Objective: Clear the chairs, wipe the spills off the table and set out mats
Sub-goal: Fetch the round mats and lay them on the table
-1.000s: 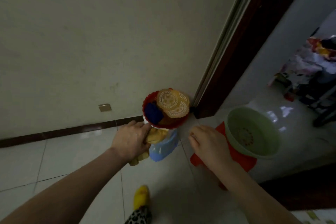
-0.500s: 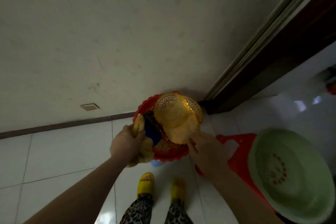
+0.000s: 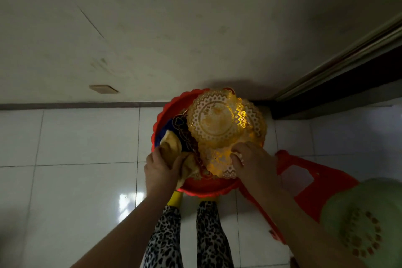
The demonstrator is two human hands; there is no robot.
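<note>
Left hand (image 3: pixel 162 168) grips a yellow cloth (image 3: pixel 174 150) against the round red plastic basin's (image 3: pixel 208 189) near-left rim; right hand (image 3: pixel 253 162) pinches translucent amber lace-patterned mats (image 3: pixel 217 119) inside.

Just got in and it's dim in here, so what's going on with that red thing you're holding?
A person stands by the wall holding a red scalloped tray with both hands. The left hand grips its near-left rim together with a yellow cloth. The right hand holds the near-right side, fingers on the amber lace-pattern mats piled in the tray. A red plastic stool stands to the right with a green basin on it.
</note>
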